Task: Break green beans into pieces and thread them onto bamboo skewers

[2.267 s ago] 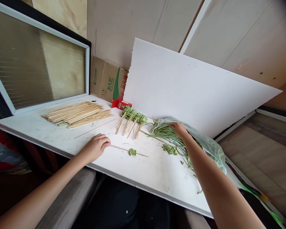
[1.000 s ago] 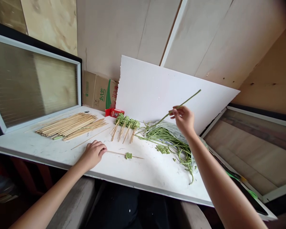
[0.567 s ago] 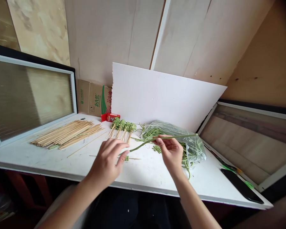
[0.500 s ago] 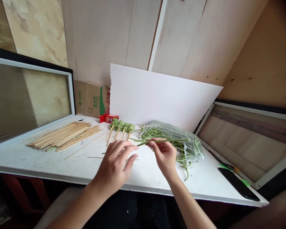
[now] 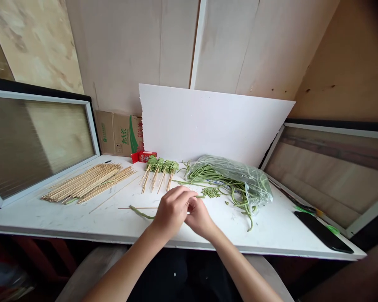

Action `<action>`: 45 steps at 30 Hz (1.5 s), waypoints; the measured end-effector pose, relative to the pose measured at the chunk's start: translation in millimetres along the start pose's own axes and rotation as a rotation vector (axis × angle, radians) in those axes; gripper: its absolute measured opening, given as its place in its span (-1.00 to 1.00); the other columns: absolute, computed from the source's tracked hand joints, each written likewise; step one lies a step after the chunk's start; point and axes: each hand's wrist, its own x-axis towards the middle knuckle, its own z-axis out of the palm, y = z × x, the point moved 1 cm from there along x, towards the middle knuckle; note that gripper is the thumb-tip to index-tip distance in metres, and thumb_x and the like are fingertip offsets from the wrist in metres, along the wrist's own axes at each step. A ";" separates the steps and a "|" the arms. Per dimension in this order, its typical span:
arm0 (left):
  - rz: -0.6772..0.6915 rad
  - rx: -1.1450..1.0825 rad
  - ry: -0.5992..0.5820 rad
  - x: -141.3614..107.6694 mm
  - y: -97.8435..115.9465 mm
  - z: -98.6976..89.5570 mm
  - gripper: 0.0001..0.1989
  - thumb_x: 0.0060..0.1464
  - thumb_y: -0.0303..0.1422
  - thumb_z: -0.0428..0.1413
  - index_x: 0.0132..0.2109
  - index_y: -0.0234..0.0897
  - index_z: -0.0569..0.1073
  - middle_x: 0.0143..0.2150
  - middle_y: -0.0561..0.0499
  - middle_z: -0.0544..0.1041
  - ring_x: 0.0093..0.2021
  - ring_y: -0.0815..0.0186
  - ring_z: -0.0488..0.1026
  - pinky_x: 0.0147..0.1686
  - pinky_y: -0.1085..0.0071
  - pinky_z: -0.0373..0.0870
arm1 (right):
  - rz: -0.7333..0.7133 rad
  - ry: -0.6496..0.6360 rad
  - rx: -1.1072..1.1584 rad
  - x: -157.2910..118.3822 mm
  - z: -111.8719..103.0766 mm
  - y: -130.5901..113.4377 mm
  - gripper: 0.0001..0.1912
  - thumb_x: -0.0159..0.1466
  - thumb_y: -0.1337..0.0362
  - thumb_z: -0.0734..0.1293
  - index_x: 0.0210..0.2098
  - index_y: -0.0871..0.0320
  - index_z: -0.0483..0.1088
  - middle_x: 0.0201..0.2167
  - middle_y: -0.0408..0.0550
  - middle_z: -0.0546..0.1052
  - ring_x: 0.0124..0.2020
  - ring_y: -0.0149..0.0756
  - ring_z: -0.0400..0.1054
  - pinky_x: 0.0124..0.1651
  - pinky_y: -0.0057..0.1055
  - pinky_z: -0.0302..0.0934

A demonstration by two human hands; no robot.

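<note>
My left hand (image 5: pixel 174 209) and my right hand (image 5: pixel 199 216) meet over the table's front half, fingers closed round a green bean (image 5: pixel 200 196) whose short end shows between them. A green bean length (image 5: pixel 141 214) lies left of my left hand, beside a single skewer (image 5: pixel 129 208). Behind my hands are skewered bean pieces (image 5: pixel 162 165) with their sticks towards me. Long beans (image 5: pixel 204 174) spill from a clear plastic bag (image 5: pixel 258 184), and small cut bean bits (image 5: pixel 211 192) lie in front of it.
A large pile of wooden skewers (image 5: pixel 85 182) lies on the left of the white table (image 5: pixel 113 224). A red box (image 5: pixel 147 156) and a carton (image 5: pixel 118 134) stand behind. A white board (image 5: pixel 208 126) leans at the back. A black phone (image 5: pixel 323 232) lies at right.
My hands have come together and the long bean held level between them no longer spans out to the right. The small bean bits behind them have come into view.
</note>
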 end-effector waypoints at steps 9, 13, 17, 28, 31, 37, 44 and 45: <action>-0.242 -0.136 -0.180 -16.2 -24.5 -25.9 -0.83 0.38 -0.40 0.11 -0.07 -0.23 0.61 -0.18 -0.08 0.61 -0.22 0.27 0.56 -0.22 0.38 0.49 | 0.064 0.149 0.234 -10.0 -52.5 -12.8 -0.71 0.22 0.07 0.57 -0.17 0.12 0.64 -0.31 0.02 0.67 -0.33 -0.18 0.60 -0.22 -0.24 0.57; -0.265 -0.142 -0.171 -19.7 -21.5 -22.5 -0.80 0.40 -0.35 0.08 -0.06 -0.23 0.61 -0.19 -0.10 0.60 -0.25 0.26 0.54 -0.24 0.36 0.46 | 0.065 0.152 0.153 -11.5 -47.7 -11.2 -0.73 0.19 0.06 0.59 -0.23 0.10 0.66 -0.29 0.02 0.68 -0.30 -0.15 0.61 -0.24 -0.27 0.58; -0.283 -0.105 -0.198 -23.9 -24.1 -20.0 -0.82 0.40 -0.37 0.08 -0.08 -0.22 0.60 -0.17 -0.09 0.59 -0.23 0.26 0.54 -0.24 0.37 0.45 | 0.106 0.107 0.186 -10.4 -42.6 -0.2 -0.72 0.19 0.06 0.59 -0.24 0.11 0.64 -0.35 -0.01 0.66 -0.36 -0.18 0.59 -0.28 -0.29 0.55; -0.314 -0.125 -0.285 -30.9 -32.0 -8.9 -0.82 0.38 -0.33 0.13 -0.19 -0.21 0.61 -0.28 -0.03 0.61 -0.27 0.26 0.50 -0.18 0.34 0.37 | 0.079 0.122 0.059 -11.9 -23.0 14.1 -0.93 0.26 0.31 0.38 -0.35 0.13 0.53 -0.37 -0.09 0.56 -0.44 -0.33 0.42 -0.38 -0.38 0.42; -0.310 -0.103 -0.271 -33.1 -34.7 -6.0 -0.82 0.35 -0.39 0.15 -0.25 -0.23 0.60 -0.33 -0.01 0.60 -0.30 0.26 0.47 -0.15 0.31 0.35 | -0.001 0.159 -0.051 -13.7 -20.0 12.8 -0.87 0.25 0.38 0.33 -0.35 0.10 0.53 -0.37 -0.07 0.54 -0.36 -0.28 0.39 -0.33 -0.37 0.37; -0.337 -0.210 -0.223 -38.2 -40.3 -0.7 -0.78 0.27 -0.50 0.13 -0.32 -0.23 0.61 -0.38 -0.03 0.59 -0.33 0.26 0.48 -0.24 0.32 0.38 | -0.051 0.165 -0.094 -16.3 -15.2 14.3 -0.80 0.26 0.43 0.29 -0.38 0.07 0.53 -0.42 -0.07 0.51 -0.28 -0.21 0.37 -0.22 -0.32 0.33; -0.369 -0.343 -0.220 -41.7 -46.8 1.2 -0.77 0.20 -0.56 0.12 -0.36 -0.26 0.60 -0.39 -0.03 0.60 -0.34 0.28 0.52 -0.25 0.35 0.42 | 0.064 0.063 0.215 -16.1 -11.3 29.6 -0.75 0.30 0.08 0.44 -0.37 0.13 0.54 -0.40 -0.07 0.49 -0.43 -0.30 0.38 -0.35 -0.35 0.36; -0.384 -0.354 -0.213 -41.7 -48.1 0.9 -0.78 0.19 -0.56 0.13 -0.36 -0.27 0.60 -0.39 -0.04 0.61 -0.34 0.28 0.53 -0.25 0.35 0.43 | 0.067 0.052 0.245 -15.8 -10.7 28.9 -0.71 0.28 0.04 0.46 -0.38 0.13 0.55 -0.41 -0.07 0.50 -0.43 -0.30 0.39 -0.34 -0.35 0.37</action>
